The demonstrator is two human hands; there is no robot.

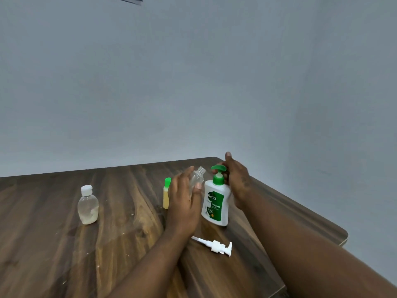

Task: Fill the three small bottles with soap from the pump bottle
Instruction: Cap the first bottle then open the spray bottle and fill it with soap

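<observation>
My left hand (182, 203) holds a clear empty small bottle (197, 177), uncapped and tilted with its open neck toward the green nozzle of the white pump bottle (216, 203). My right hand (236, 179) rests on the back of the green pump head (218, 168). A small bottle with a green cap (166, 193) and yellowish liquid stands just left of my left hand, partly hidden by it. Further left stands a round clear bottle with a white flip cap (87, 205), holding a little whitish soap at the bottom.
A loose white pump top (214, 246) lies on the wooden table (53, 244) in front of the pump bottle. The table's right edge (311, 214) runs close behind my right forearm. A plain grey wall stands behind.
</observation>
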